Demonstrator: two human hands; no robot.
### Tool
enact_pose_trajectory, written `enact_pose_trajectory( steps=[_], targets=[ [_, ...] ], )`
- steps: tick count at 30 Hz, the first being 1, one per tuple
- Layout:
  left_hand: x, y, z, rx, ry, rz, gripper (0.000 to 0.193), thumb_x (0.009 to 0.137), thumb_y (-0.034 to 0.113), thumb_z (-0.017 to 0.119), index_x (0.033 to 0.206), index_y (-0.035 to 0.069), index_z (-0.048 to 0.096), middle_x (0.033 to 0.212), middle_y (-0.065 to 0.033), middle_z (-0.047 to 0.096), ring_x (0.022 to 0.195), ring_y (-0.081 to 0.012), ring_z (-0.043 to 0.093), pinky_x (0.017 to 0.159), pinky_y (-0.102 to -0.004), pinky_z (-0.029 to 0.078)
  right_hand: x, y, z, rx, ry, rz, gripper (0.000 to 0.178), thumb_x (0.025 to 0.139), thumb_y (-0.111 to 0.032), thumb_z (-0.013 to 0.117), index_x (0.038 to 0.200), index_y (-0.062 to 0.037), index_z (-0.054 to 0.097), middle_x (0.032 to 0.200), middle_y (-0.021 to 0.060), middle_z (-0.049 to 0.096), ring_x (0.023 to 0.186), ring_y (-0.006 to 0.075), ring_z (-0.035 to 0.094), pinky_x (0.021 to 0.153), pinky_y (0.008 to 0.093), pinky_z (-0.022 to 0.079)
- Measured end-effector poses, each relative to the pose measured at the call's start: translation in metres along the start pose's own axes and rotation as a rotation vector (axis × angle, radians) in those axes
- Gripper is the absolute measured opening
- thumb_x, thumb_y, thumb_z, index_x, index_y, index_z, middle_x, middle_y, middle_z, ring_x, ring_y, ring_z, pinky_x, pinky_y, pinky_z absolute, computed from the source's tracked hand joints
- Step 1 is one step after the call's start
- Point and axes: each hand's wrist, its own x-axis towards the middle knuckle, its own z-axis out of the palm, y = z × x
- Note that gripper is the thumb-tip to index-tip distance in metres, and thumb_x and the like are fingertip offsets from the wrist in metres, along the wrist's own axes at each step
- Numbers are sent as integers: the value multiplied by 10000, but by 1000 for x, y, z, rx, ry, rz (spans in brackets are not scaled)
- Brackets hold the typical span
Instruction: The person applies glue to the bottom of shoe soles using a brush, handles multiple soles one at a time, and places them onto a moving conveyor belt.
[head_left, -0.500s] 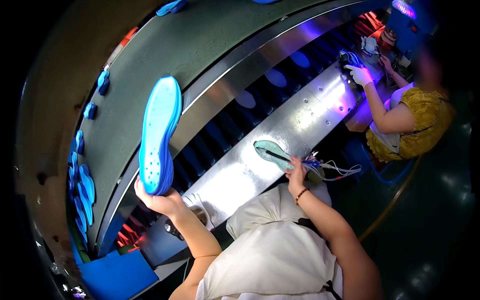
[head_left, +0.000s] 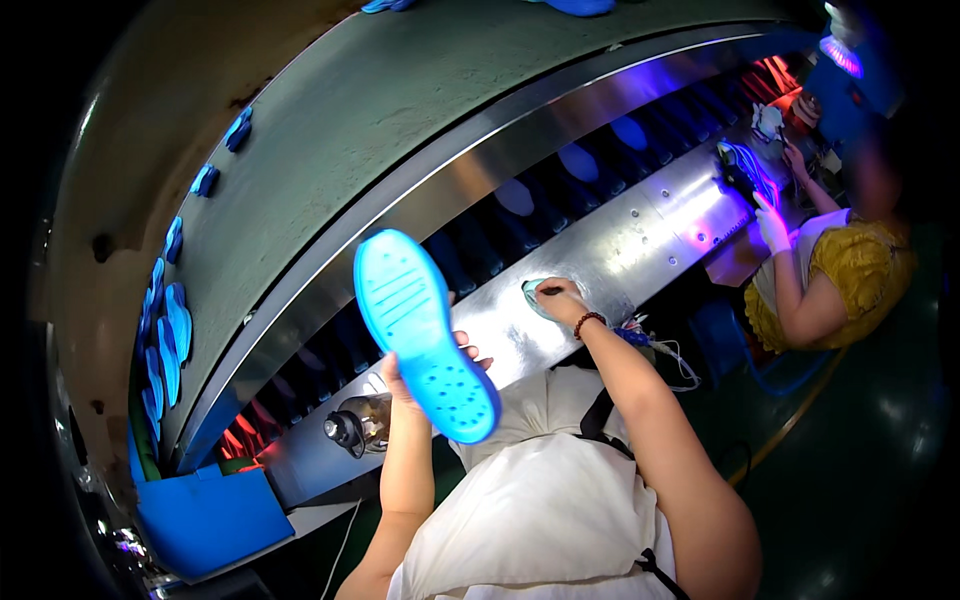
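My left hand (head_left: 396,384) grips a bright blue shoe sole (head_left: 425,325) around its middle, thumb on one edge and fingers on the other. The sole tilts upright, showing grooves at its upper part and small holes at the lower end. On the metal work surface, my right hand (head_left: 563,302) is closed over a pale green sole-shaped piece (head_left: 531,290). A slim black stick-like tool (head_left: 550,291) shows between its fingers; the hand hides most of both.
Beyond the metal ledge (head_left: 480,165) runs a dark green conveyor belt (head_left: 330,170) carrying several blue soles (head_left: 172,340) along its far edge. A dark-capped jar (head_left: 350,428) and a blue box (head_left: 215,520) stand at left. A co-worker in yellow (head_left: 850,270) works at right.
My left hand has brought the blue sole down and right, away from the belt, turning its tilt. My right hand has moved onto the green piece and closed around the black tool.
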Motion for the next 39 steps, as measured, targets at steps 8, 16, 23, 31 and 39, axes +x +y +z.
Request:
enact_pose_trajectory(
  steps=[8, 16, 23, 31, 39],
  targets=[
    [15, -20, -13, 60, 179, -43, 1139, 574, 866, 323, 1334, 19, 267, 1243, -192, 435, 1095, -315, 477, 935, -475, 382, -46, -67, -70, 934, -35, -23, 231, 828, -47, 567, 1034, 58, 557, 986, 152, 599, 867, 213, 616, 763, 255, 511],
    [42, -53, -9, -208, 192, -70, 989, 703, 796, 252, 1316, 23, 320, 1268, -183, 420, 1127, -321, 449, 971, -469, 340, -99, -148, -89, 1011, -261, -332, 200, 765, 33, 599, 964, 14, 593, 961, 157, 627, 842, 167, 615, 776, 261, 500],
    [59, -75, 11, -178, 131, -66, 1016, 669, 830, 228, 1311, 49, 325, 1189, -194, 474, 1078, -330, 482, 936, -479, 367, -91, -160, -96, 889, -133, -285, 175, 771, -2, 599, 944, 22, 598, 909, 133, 639, 775, 148, 611, 721, 251, 496],
    [64, -85, 22, -240, 236, -110, 991, 693, 817, 116, 1254, 52, 404, 1081, -189, 539, 963, -331, 543, 877, -470, 415, -76, -167, -99, 862, -83, -171, 159, 772, -16, 605, 923, 35, 600, 876, 122, 640, 743, 149, 609, 701, 251, 495],
    [67, -91, 13, -91, 525, -13, 867, 754, 755, 169, 1292, 102, 357, 1239, -127, 445, 1147, -282, 426, 987, -427, 314, -86, -188, -68, 296, 5, -461, 142, 746, -50, 639, 867, 24, 644, 755, 93, 655, 658, 95, 602, 582, 218, 471]
  ],
)
